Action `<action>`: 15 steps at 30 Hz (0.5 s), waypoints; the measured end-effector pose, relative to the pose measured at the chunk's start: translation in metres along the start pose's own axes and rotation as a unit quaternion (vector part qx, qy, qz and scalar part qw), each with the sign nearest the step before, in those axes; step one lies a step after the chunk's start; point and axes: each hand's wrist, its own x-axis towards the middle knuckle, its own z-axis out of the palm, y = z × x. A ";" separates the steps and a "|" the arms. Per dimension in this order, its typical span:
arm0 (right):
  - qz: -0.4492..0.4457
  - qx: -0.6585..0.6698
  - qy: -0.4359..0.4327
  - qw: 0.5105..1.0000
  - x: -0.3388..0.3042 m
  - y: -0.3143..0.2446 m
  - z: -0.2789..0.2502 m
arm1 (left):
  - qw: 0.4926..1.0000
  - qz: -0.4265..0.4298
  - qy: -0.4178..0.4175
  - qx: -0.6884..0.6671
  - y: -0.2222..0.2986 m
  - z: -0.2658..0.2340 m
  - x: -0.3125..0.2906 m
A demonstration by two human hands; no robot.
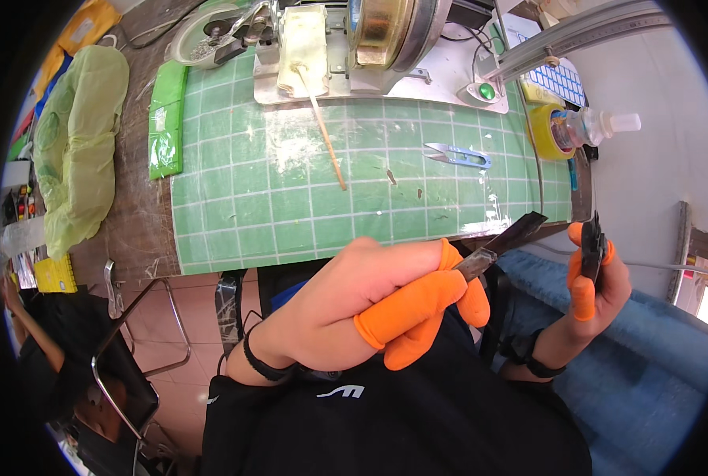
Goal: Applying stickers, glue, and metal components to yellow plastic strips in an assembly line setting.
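Observation:
Orange finger cots cover fingertips on both hands. My left hand (354,305) is closed in a pinch in front of the table's near edge. Its thumb and fingers grip a flat dark strip (520,230), which points up and to the right and looks greyer near the fingertips. Farther right, my right hand (608,289) is raised with its fingers closed around a small black object (593,250) whose kind I cannot make out. On the green gridded mat (290,214), beyond my hands, lie blue-handled thread snips (457,155) and dark scraps (391,178).
A machine with a white base (417,95) and a large round drum (382,32) stands at the back; a thin wooden stick (326,143) extends from it. Yellow tape (541,131) and a clear bottle (596,127) are at right. Another person's arm (37,333) shows at left beside a chair (179,317).

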 end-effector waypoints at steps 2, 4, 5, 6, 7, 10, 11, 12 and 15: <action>-0.008 -0.004 -0.009 1.000 0.002 -0.001 0.002 | 1.000 -0.011 -0.003 -0.015 0.002 -0.001 -0.001; -0.013 0.003 -0.023 1.000 0.004 -0.003 0.005 | 0.999 -0.024 -0.006 -0.032 0.003 -0.002 -0.002; -0.019 0.011 -0.036 0.999 0.005 -0.005 0.007 | 0.998 -0.035 -0.003 -0.052 0.005 -0.002 -0.002; -0.016 0.019 -0.039 0.999 0.006 -0.007 0.010 | 0.996 -0.046 0.000 -0.072 0.006 -0.003 -0.002; -0.016 0.019 -0.041 0.999 0.006 -0.007 0.013 | 0.996 -0.047 0.001 -0.074 0.008 -0.003 -0.002; -0.012 0.021 -0.050 0.998 0.008 -0.005 0.017 | 0.990 -0.078 -0.006 -0.114 0.010 -0.007 -0.004; -0.014 0.019 -0.051 0.998 0.009 -0.005 0.017 | 0.988 -0.080 -0.001 -0.129 0.010 -0.008 -0.004; -0.015 0.017 -0.050 0.998 0.009 -0.004 0.018 | 0.986 -0.082 0.004 -0.145 0.009 -0.009 -0.004; -0.005 0.011 -0.039 0.999 0.010 -0.002 0.020 | 0.986 -0.079 0.007 -0.144 0.008 -0.012 -0.003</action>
